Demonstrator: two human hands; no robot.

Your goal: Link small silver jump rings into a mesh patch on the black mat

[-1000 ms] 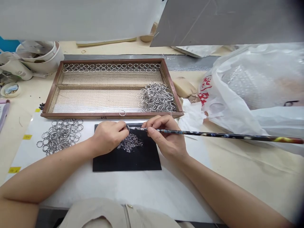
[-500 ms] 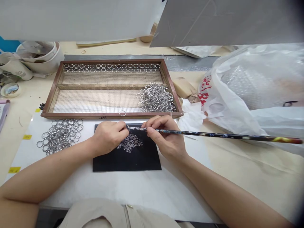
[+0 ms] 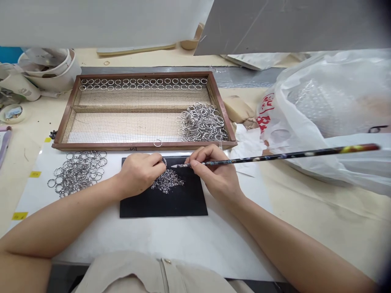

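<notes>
Pinched in my left hand [image 3: 142,173] is a small silver ring [image 3: 164,161], mostly covered by the fingers. My right hand [image 3: 215,171] is closed around a long dark patterned pencil-like stick [image 3: 259,158]. Its pale pointed tip is just right of the ring, and the red and yellow end points out to the right. Beneath both hands lies a black mat [image 3: 171,205], which carries a heap of tiny sparkling stones [image 3: 167,182]. To the left, many silver rings [image 3: 79,171] are piled on white paper.
Behind the mat stands a wooden-framed mesh tray [image 3: 106,147], with rows of rings [image 3: 140,84] at its back and a ring heap [image 3: 203,122] at its right. A plastic bag [image 3: 305,122] bulges at the right. White tubs [image 3: 58,77] stand back left.
The stick's tip has drawn slightly back from the ring, and its far end has swung upward. My left hand stays nearly in place, still pinching the ring.
</notes>
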